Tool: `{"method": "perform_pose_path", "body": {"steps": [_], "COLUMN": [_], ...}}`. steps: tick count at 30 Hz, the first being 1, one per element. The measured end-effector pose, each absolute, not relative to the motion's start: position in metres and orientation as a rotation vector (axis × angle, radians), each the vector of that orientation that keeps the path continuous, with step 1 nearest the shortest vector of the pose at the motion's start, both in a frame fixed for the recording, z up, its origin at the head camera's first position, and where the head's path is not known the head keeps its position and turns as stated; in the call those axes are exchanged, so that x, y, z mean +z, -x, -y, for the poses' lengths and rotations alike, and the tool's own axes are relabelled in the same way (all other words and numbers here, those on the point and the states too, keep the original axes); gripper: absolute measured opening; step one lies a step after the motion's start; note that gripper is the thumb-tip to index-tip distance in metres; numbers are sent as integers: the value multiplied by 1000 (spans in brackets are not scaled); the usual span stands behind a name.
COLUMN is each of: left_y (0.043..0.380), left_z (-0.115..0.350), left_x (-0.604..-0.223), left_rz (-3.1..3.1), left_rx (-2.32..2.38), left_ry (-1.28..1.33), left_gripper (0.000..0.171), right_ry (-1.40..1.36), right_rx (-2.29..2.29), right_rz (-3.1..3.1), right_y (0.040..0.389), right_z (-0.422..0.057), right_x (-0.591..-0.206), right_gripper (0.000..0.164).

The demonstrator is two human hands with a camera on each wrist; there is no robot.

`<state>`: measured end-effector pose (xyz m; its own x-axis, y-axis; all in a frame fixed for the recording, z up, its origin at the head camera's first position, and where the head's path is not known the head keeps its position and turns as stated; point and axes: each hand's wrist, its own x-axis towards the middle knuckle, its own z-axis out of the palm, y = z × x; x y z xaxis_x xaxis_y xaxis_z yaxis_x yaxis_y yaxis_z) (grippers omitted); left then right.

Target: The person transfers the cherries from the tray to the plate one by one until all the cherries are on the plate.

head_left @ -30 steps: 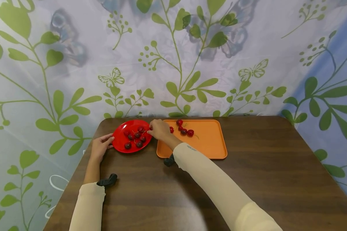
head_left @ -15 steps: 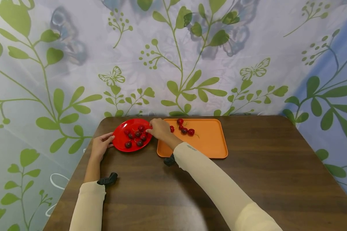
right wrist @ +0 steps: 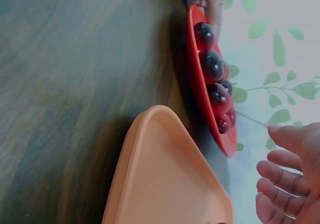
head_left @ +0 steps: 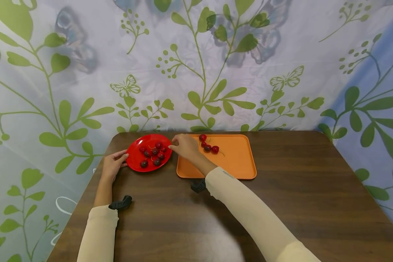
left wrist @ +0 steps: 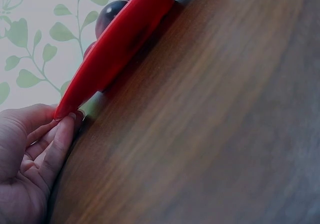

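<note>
On the left of the table lies a round red plate (head_left: 134,154) that bears several dark red cherries (head_left: 157,161). My left hand (head_left: 112,164) pinches its left rim between thumb and fingers, which shows closely in the left wrist view. At the plate's right edge hovers my right hand (head_left: 187,148), over the left end of the orange tray (head_left: 232,162). In the right wrist view its fingers (right wrist: 280,176) are loosely bent and apart, with nothing between them. Several more cherries (head_left: 207,148) with stems lie on the tray's upper left part.
The brown wooden table (head_left: 298,189) reaches far to the right and toward me. A patterned cloth (head_left: 216,72) with green leaves hangs right behind its back edge. Each wrist wears a black device (head_left: 121,203).
My right hand has loosened its fingers and drawn slightly right. A cherry near its fingertips earlier now lies among the others on the plate. My left hand keeps its place on the rim.
</note>
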<state>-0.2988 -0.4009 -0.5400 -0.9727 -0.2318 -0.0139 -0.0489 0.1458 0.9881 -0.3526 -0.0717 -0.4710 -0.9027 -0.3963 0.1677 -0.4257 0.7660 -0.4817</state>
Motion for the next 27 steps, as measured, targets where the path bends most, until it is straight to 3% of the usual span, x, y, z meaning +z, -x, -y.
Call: {"method": "perform_pose_path", "body": {"steps": [14,27], "left_y": [291,298], "left_z": [392,401], "left_x": [-517,-543], "left_rz": [2290,2279], "left_rx": [-1967,-1905], "left_ry": [-280,-265], "left_gripper": [44,45], "right_ry": [-622,-606], "right_rx": [949,1106], "right_rz": [2807,2742], "right_y": [331,313], "right_z": [36,4], "right_x": [-463,-464], "right_gripper": [29,30]}}
